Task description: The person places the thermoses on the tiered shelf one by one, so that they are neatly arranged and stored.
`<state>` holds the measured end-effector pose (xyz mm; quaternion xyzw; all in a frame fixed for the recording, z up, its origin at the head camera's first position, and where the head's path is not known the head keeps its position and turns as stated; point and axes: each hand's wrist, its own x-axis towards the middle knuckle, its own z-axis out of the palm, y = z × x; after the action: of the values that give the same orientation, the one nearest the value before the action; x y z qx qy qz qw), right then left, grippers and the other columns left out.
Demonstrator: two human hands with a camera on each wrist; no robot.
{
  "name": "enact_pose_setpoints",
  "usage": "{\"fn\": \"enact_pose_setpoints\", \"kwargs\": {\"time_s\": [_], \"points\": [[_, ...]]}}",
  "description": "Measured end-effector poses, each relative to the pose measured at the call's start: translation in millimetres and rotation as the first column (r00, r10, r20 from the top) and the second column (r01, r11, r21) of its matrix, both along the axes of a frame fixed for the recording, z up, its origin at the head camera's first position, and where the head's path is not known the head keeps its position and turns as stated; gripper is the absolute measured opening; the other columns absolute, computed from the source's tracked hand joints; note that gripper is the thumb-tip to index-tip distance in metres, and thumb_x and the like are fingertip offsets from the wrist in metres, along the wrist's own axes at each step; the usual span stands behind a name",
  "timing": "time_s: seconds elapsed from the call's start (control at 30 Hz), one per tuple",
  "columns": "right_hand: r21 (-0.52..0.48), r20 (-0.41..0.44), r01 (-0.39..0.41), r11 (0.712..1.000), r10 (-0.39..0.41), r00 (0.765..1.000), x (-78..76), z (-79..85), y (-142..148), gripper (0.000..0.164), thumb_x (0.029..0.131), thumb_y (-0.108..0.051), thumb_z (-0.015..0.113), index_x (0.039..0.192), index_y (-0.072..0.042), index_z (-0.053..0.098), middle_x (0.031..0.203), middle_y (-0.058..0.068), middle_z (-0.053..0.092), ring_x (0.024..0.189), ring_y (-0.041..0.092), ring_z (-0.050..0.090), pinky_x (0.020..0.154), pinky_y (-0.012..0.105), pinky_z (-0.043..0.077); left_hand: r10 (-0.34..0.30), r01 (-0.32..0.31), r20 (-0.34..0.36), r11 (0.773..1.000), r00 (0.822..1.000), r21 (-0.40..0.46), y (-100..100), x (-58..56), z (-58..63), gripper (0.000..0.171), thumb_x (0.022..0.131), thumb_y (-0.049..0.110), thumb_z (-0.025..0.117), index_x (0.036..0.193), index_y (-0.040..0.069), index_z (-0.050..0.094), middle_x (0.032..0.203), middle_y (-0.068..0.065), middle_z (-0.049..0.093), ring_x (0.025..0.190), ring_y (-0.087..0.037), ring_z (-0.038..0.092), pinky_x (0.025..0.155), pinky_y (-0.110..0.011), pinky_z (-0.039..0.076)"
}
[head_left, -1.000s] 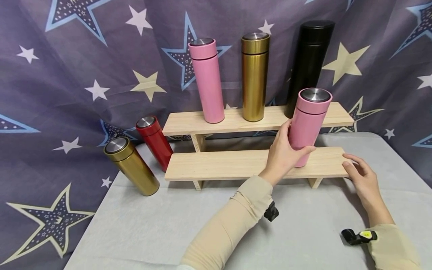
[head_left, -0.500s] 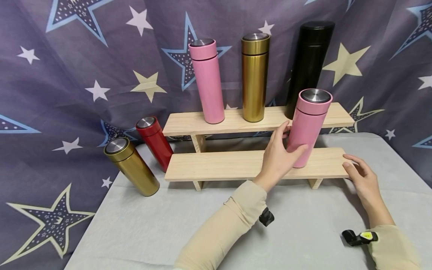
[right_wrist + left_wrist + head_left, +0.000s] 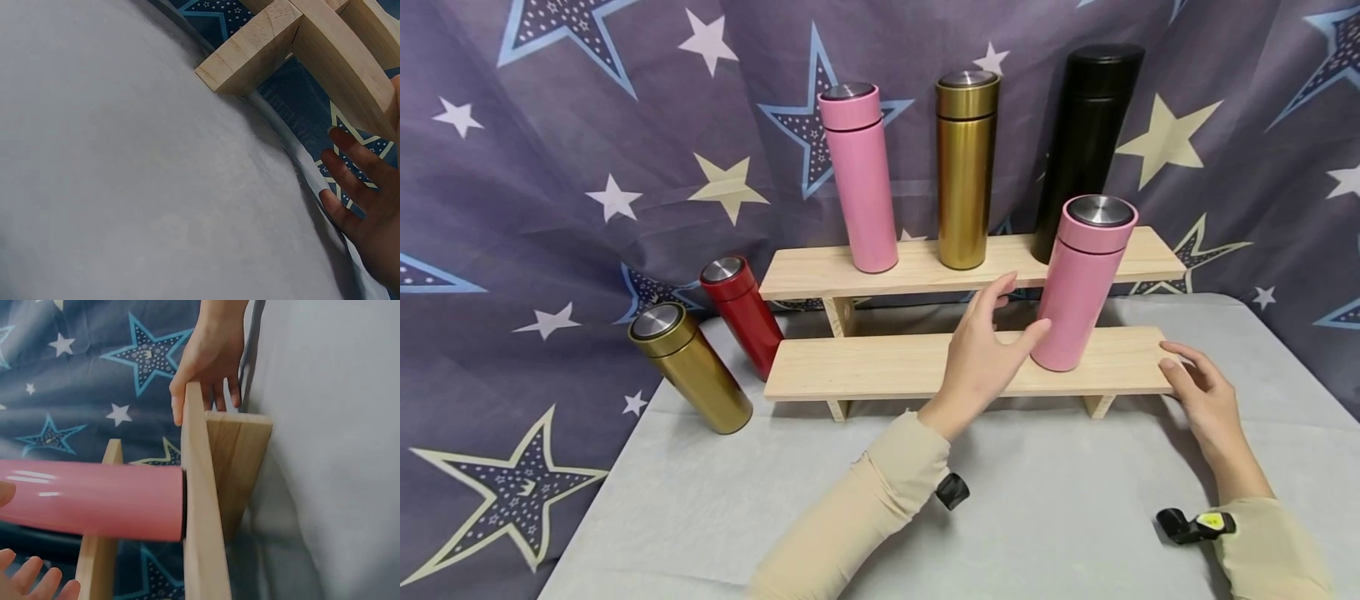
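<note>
A pink thermos bottle [image 3: 1082, 292] with a steel-topped lid stands upright on the lower board of a two-tier wooden shelf [image 3: 880, 367]. Just left of it is my left hand [image 3: 985, 354], fingers spread and holding nothing; whether the thumb tip touches the bottle I cannot tell. At the lower board's right end my right hand [image 3: 1206, 404] grips the edge, its thumb and index finger against the wood. In the right wrist view its other fingers [image 3: 350, 178] extend loosely below the board.
The upper board [image 3: 917, 267] bears another pink bottle [image 3: 862, 183], a gold bottle [image 3: 967, 175] and a tall black bottle [image 3: 1086, 150]. On the grey-covered table [image 3: 700, 517], left of the shelf, stand a red bottle [image 3: 745, 321] and a shorter gold one [image 3: 696, 375]. A starry cloth hangs behind.
My left hand has let go of the pink bottle and drawn back to the left, its fingers opening. The bottle stays on the lower board. The right hand has held its place.
</note>
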<state>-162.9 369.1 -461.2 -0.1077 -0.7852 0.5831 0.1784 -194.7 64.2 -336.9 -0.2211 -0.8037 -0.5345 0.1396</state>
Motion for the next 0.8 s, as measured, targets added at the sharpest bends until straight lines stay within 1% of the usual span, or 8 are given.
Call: {"fn": "enact_pose_setpoints", "kwargs": {"time_s": [0.1,0.23,0.37,0.43,0.5,0.57,0.67,0.8], "points": [[-0.014,-0.016,-0.009,1.0,0.009,1.0,-0.5,0.0,0,0.039,0.1,-0.029,0.06,0.139,-0.027,0.058,0.12,-0.016,0.052,0.099,-0.005,0.051,0.077,0.005,0.044,0.005,-0.005,-0.021,1.0,1.0,-0.005,-11,0.4,3.5,0.062,0.089,0.033,0.075,0.144,0.021,0.049,0.137,0.008,0.055,0.122,-0.006,0.051,0.093,-0.032,0.046],[-0.05,-0.039,-0.026,0.998,0.024,0.999,-0.3,0.2,0,0.038,0.099,-0.026,0.061,0.137,-0.026,0.06,0.117,-0.017,0.052,0.097,-0.005,0.052,0.076,0.005,0.045,0.006,-0.007,-0.068,1.0,0.998,-0.01,-26,1.1,7.0,0.06,0.09,0.032,0.074,0.144,0.021,0.05,0.136,0.008,0.055,0.122,-0.007,0.051,0.089,-0.035,0.049],[-0.052,-0.034,-0.024,0.998,0.022,0.999,0.0,0.4,0,0.038,0.099,-0.027,0.062,0.137,-0.026,0.06,0.118,-0.016,0.052,0.097,-0.005,0.052,0.076,0.005,0.045,0.004,-0.004,-0.099,1.0,0.995,0.006,-41,3.1,7.0,0.059,0.091,0.033,0.073,0.144,0.021,0.05,0.136,0.007,0.056,0.123,-0.007,0.05,0.093,-0.037,0.048],[-0.042,-0.032,-0.02,0.999,0.018,0.999,0.0,0.5,0,0.038,0.099,-0.028,0.061,0.137,-0.027,0.06,0.118,-0.016,0.052,0.096,-0.006,0.052,0.076,0.005,0.045,0.004,-0.001,-0.107,1.0,0.994,0.023,-48,4.2,5.2,0.058,0.091,0.033,0.073,0.143,0.021,0.051,0.135,0.007,0.056,0.122,-0.008,0.051,0.095,-0.036,0.047],[-0.059,-0.037,-0.022,0.998,0.02,0.999,-0.2,0.6,0,0.037,0.099,-0.027,0.062,0.136,-0.026,0.061,0.115,-0.017,0.053,0.096,-0.005,0.053,0.076,0.006,0.045,0.006,-0.003,-0.111,0.999,0.994,0.034,-54,5.4,2.3,0.056,0.092,0.031,0.073,0.142,0.02,0.051,0.134,0.006,0.056,0.122,-0.009,0.05,0.096,-0.037,0.047],[-0.053,-0.037,-0.022,0.998,0.02,0.999,-0.2,0.6,0,0.038,0.099,-0.027,0.061,0.137,-0.026,0.06,0.116,-0.016,0.053,0.096,-0.005,0.053,0.076,0.005,0.045,0.015,-0.011,-0.108,0.999,0.994,0.039,-60,6.8,-0.6,0.056,0.092,0.03,0.073,0.142,0.019,0.052,0.133,0.006,0.056,0.121,-0.009,0.05,0.097,-0.036,0.046],[-0.034,-0.025,-0.02,0.999,0.019,0.999,0.0,0.5,0,0.039,0.1,-0.028,0.06,0.139,-0.026,0.058,0.124,-0.012,0.052,0.099,-0.004,0.051,0.078,0.005,0.044,0.027,-0.023,-0.099,0.999,0.995,0.037,-70,8.9,-4.4,0.055,0.091,0.026,0.074,0.141,0.017,0.053,0.133,0.007,0.057,0.121,-0.008,0.05,0.097,-0.038,0.045],[-0.005,-0.004,-0.009,1.0,0.009,1.0,0.4,0.1,-1,0.041,0.1,-0.032,0.059,0.141,-0.029,0.056,0.134,-0.006,0.048,0.104,-0.003,0.048,0.079,0.004,0.042,0.042,-0.04,-0.08,0.999,0.996,0.026,-83,10.6,-5.3,0.054,0.09,0.024,0.075,0.139,0.018,0.055,0.132,0.006,0.058,0.12,-0.008,0.051,0.098,-0.041,0.045]]}}
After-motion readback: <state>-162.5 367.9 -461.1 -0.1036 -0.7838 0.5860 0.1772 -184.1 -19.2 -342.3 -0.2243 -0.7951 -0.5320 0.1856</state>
